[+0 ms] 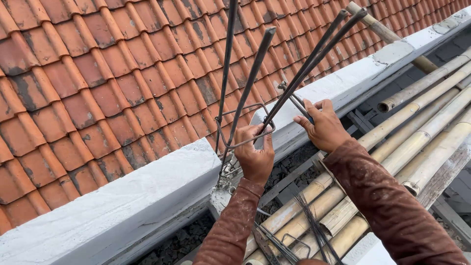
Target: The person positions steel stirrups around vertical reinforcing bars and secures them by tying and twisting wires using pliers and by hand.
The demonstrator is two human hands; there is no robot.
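Overhead, rebar rods (255, 73) cross clay roof tiles (98, 73) beside bamboo poles (422, 127).

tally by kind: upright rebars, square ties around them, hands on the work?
Upright rebars: 4
Square wire ties: 1, gripped by the left hand
Hands: 2; the right hand holds a tying tool
Total: 7

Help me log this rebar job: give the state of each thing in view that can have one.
Left hand: closed on the stirrup.
Right hand: closed on the tool.
Stirrup: looped round the bars, held up.
Bars: standing, leaning, rising out of the wall.
Tool: held against a bar.
Wall: white, rough-topped.
Tiles: laid, weathered.
Bamboo poles: lying side by side.
Wire bundle: loose, resting on the poles.
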